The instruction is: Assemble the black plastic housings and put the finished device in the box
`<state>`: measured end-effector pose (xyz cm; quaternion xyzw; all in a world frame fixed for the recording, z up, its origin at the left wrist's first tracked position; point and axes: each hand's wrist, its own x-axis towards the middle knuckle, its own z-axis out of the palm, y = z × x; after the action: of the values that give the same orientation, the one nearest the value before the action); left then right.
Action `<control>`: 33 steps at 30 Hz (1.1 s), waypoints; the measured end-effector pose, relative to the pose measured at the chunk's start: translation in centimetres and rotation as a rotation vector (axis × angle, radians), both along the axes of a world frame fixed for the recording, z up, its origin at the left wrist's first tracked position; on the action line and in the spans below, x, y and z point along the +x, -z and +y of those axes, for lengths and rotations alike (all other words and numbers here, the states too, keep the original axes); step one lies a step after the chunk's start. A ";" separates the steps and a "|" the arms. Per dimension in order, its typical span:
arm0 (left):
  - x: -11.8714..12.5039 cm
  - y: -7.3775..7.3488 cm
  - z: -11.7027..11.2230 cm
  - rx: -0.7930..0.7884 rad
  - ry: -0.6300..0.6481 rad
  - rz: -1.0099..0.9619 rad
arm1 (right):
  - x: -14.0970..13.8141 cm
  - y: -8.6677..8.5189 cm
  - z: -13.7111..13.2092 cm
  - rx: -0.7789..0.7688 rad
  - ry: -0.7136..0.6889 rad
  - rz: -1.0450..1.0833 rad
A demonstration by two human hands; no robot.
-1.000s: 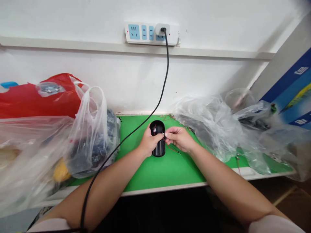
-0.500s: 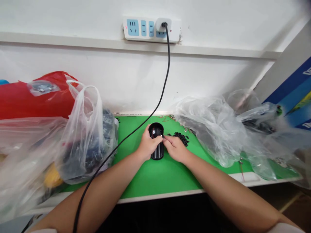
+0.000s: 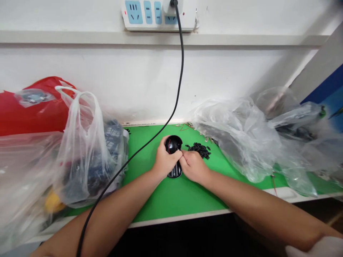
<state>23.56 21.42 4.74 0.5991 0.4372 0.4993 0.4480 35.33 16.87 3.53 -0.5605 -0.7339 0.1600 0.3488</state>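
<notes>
A black oval plastic housing point(image 3: 173, 144) with a thin red wire inside lies on the green mat point(image 3: 174, 194). My left hand point(image 3: 164, 161) is wrapped round its left side, thumb pressed across the top. From the right, my right hand point(image 3: 193, 166) has its fingers curled against the housing, its fingertips meeting my left thumb at the edge. What the right fingers pinch is too small to make out. A small heap of black pieces point(image 3: 200, 149) lies just right of the housing.
A black power cord point(image 3: 150, 142) runs from the wall socket strip point(image 3: 158, 13) down across the mat's left side. Clear plastic bags point(image 3: 85, 153) and a red bag point(image 3: 34, 107) crowd the left. More crumpled clear bags point(image 3: 241, 135) fill the right.
The view has tilted down and the socket strip has slid to the top edge. My right hand has closed in against the housing, uncovering the heap of black pieces behind it.
</notes>
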 end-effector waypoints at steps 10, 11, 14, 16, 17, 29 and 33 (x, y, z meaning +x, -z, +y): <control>-0.5 -1.7 -1.1 -0.669 0.415 -0.208 | 3.5 -1.3 3.3 -0.187 0.109 0.930; -0.5 -1.9 -1.3 -0.707 0.479 -0.201 | 3.7 -1.5 3.4 -0.198 0.080 1.034; -0.5 -2.1 -1.6 -0.811 0.633 -0.195 | 3.5 -2.2 3.1 -0.211 -0.128 1.161; -0.4 -1.9 -1.6 -0.912 0.711 -0.199 | 3.0 -2.5 2.5 -0.237 -0.269 1.119; -0.4 -1.7 -1.5 -0.963 0.742 -0.204 | 2.8 -2.6 2.2 -0.249 -0.314 1.088; -0.8 -1.9 -1.2 -0.153 0.745 0.193 | 3.7 -3.0 2.2 -0.093 -0.152 0.721; -0.7 -1.6 -1.5 -0.013 0.685 0.305 | 3.4 -2.5 2.3 -0.091 -0.100 0.698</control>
<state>22.86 19.91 6.32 0.7751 0.2763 0.2228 0.5227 38.73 19.17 6.02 -0.4504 -0.5889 0.3914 0.5450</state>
